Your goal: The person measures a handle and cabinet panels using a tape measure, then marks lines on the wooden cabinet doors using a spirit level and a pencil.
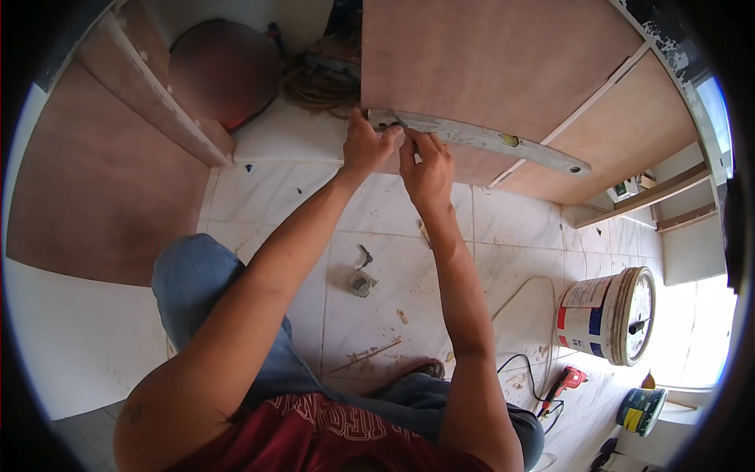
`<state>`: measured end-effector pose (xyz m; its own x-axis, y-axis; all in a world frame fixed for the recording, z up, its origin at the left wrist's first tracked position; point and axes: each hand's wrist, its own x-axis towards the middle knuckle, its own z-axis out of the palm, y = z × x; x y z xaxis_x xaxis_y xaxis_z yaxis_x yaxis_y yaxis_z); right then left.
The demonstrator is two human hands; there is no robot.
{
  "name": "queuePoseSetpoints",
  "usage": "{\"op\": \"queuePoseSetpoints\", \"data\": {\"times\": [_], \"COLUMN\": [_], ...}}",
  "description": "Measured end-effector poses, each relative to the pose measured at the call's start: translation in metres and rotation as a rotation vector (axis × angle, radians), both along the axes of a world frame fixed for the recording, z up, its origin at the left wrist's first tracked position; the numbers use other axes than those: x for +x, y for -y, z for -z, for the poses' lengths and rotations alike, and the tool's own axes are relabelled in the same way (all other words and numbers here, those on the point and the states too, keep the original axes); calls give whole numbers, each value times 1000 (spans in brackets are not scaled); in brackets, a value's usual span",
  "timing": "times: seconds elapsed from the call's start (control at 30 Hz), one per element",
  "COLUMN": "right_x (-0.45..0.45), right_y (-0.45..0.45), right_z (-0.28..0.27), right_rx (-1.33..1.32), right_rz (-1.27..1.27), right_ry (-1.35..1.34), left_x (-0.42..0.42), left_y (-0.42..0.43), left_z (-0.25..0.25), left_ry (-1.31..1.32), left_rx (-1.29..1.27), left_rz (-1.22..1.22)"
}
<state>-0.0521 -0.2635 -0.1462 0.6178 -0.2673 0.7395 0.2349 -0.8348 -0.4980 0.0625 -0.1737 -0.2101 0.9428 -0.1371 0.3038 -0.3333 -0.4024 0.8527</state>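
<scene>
A long metal spirit level (472, 135) lies along the lower part of a wooden panel (487, 55), its vial near the right part. At the level's left end, my left hand (368, 145) grips the end, with the thumb toward the middle. My right hand (427, 165) is just to the right, its fingers pinched at the level's lower edge around a small dark thing that I cannot make out. The fingertips of both hands are close together.
A white bucket (586, 315) stands at the right, with a red power tool (568, 381) and its cable below it. A small clear container (361, 284) and debris lie on the tiled floor (519, 259). Another panel (94, 173) is at the left.
</scene>
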Motion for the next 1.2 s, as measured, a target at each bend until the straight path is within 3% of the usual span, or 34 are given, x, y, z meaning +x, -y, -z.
{"op": "queuePoseSetpoints", "data": {"times": [0.07,0.17,0.27,0.37,0.47,0.67,0.77,0.97,1.1,1.2], "right_x": [-1,3,2,-1,7,0,8,-9,-50,-51], "right_y": [3,-4,-1,-1,-6,1,-3,14,44,107], "right_z": [5,3,1,8,12,12,14,2,-52,-24], "right_rx": [1,-47,-61,-61,-127,-49,-110,78,340,570], "right_rz": [73,-22,-26,90,-59,70,-111,70,6,-71], "right_ry": [30,57,33,-12,64,29,71,3,-12,-24], "left_x": [1,5,-2,0,3,2,-2,-2,-3,-11], "left_y": [2,1,-2,1,0,1,0,0,1,1], "left_z": [4,8,-4,2,3,2,-6,-3,-4,-18], "left_ry": [59,131,-7,85,47,98,-35,24,39,-84], "left_rx": [-41,-14,2,-43,-22,-55,34,-8,17,25], "left_rz": [-15,-25,-3,-19,-8,-4,-31,-12,-48,-29]}}
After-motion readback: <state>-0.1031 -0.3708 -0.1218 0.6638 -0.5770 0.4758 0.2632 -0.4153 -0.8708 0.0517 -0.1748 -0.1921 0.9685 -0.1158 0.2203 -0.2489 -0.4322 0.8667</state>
